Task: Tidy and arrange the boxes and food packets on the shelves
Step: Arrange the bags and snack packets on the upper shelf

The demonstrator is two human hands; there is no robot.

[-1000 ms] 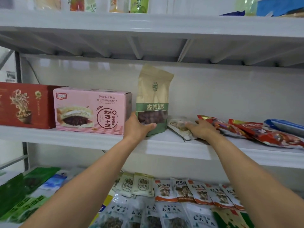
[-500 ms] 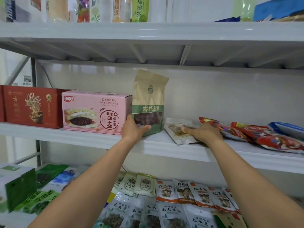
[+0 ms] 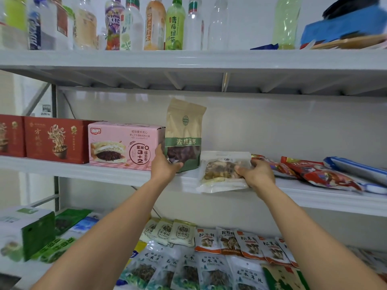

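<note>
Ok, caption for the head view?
Left hand holds an upright brown pouch beside a pink box; right hand grips a clear packet at the shelf edge.

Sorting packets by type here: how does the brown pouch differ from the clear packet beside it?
The brown pouch stands upright; the clear packet lies tilted, overhanging the shelf edge. The brown pouch is mostly opaque paper with a green band; the clear packet shows its contents across its face. Both are on this shelf, the left hand gripping the pouch, the right hand the packet.

Bright, even light — blurred edges
</note>
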